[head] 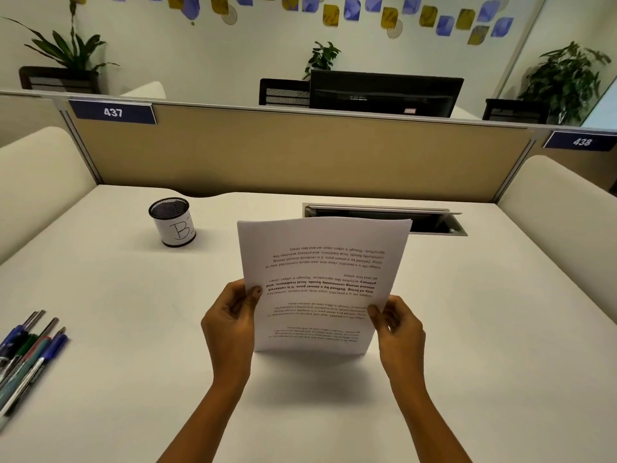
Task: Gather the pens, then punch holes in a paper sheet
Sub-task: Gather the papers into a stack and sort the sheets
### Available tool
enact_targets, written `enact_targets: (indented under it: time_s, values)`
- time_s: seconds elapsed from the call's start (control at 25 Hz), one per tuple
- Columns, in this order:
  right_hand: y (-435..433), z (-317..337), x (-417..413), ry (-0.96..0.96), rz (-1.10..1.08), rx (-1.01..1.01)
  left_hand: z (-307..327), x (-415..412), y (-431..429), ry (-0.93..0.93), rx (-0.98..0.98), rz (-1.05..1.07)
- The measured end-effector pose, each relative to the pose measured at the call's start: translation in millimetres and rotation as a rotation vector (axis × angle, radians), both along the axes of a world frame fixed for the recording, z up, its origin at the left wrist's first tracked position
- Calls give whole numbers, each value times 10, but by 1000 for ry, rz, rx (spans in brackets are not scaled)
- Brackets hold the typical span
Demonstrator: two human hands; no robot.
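Observation:
A printed paper sheet [322, 279] stands upright on its lower edge on the white desk [133, 379], its text upside down to me. My left hand [230, 324] grips its left edge with the thumb on the front. On the opposite edge my right hand [399, 329] holds it the same way. Several pens [28, 355], blue, green and grey, lie bunched together at the desk's left edge. A black mesh pen cup [173, 227] with a white label marked "B" stands empty at the back left. No hole punch is in view.
An open cable hatch [434, 222] is set into the desk behind the sheet. A tan partition [300, 152] with number plates 437 and 438 closes the far side. Cream side panels [40, 175] flank the desk. A monitor and plants stand beyond the partition.

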State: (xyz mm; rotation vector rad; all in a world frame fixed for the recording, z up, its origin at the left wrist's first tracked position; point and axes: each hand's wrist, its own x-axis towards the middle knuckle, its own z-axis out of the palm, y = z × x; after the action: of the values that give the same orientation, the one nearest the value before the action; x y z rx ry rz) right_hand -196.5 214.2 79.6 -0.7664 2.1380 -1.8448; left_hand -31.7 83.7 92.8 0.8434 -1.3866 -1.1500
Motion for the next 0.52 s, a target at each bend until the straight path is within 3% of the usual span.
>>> enact_targets:
  time_s: [0.52]
  values:
    - [73,-204,118,33,-67,35,-161,14,96,-34,61,0]
